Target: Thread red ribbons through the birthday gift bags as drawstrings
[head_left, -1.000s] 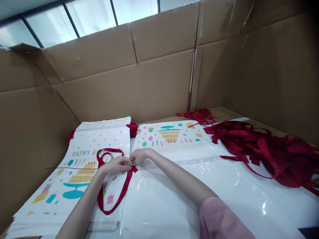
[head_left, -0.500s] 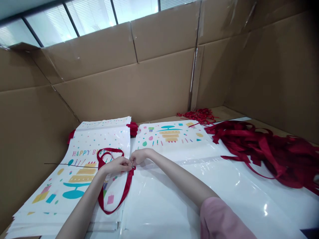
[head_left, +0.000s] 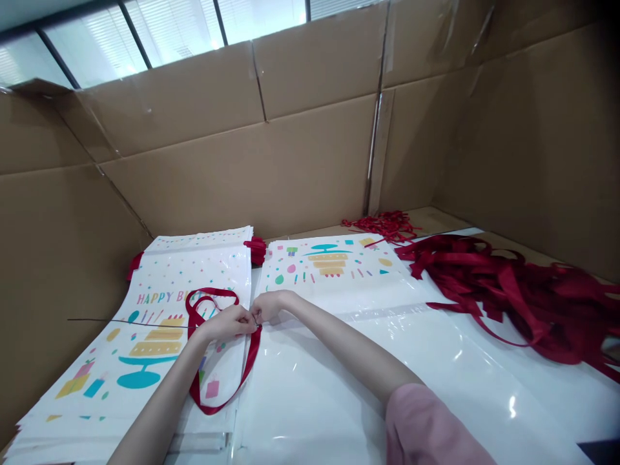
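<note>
Both hands meet at the near edge between two stacks of printed white sheets. My left hand pinches the end of a looped red ribbon, over the left stack with "HAPPY BIRTHDAY" and a cake on it. Touching it from the right, my right hand is closed at the same ribbon end, where something small and dark shows between the fingertips. A thin dark rod sticks out leftward from behind my left hand. Under my right forearm lies the right stack, partly glossy white.
A large heap of red ribbons lies at the right. Behind the right stack is a small pile of thin red strips. Red bundles stick out beside the left stack. Tall cardboard walls enclose the back and sides.
The thin rod now reaches farther left. My hands stay together at the ribbon end with the fingers drawn slightly closer, and the whole view has shifted a little.
</note>
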### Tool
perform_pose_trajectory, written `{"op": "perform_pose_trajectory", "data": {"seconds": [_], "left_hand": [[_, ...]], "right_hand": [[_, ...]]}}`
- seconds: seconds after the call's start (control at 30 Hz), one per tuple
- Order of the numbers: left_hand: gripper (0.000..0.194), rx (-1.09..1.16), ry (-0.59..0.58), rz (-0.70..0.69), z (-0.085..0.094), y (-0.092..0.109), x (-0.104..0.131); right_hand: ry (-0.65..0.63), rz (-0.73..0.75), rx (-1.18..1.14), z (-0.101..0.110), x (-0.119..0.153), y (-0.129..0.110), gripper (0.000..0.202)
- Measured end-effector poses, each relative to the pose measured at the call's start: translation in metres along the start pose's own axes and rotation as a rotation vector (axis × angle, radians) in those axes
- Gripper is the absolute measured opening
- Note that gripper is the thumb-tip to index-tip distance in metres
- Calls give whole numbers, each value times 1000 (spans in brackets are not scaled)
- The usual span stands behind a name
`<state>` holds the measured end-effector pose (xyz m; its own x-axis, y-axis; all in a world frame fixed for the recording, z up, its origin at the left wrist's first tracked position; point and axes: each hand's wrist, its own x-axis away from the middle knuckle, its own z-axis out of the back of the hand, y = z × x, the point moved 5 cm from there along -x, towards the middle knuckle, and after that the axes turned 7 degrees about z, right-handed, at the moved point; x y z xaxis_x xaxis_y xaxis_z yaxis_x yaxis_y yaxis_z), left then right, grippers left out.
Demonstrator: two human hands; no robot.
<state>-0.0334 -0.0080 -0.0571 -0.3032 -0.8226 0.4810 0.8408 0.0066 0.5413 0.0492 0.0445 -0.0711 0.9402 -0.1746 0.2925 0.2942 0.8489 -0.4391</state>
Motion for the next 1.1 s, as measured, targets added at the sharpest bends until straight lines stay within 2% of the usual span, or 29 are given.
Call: {"op": "perform_pose_trajectory", "data": {"seconds": [0.4,0.7,0.87,1.1], "left_hand": [[35,-91,59,-37,-3,-1,-3],[47,-239,185,-19,1,10,5],[40,-301,295,45,1,13,4],[23,-215,330,13,0,6,3]], "right_hand": [[-4,-5,4,1,2,-2,28],[3,-9,-1,1,3,0,31],[8,-19,-12,1,4,1,32],[10,-7,19,1,4,-1,30]]}}
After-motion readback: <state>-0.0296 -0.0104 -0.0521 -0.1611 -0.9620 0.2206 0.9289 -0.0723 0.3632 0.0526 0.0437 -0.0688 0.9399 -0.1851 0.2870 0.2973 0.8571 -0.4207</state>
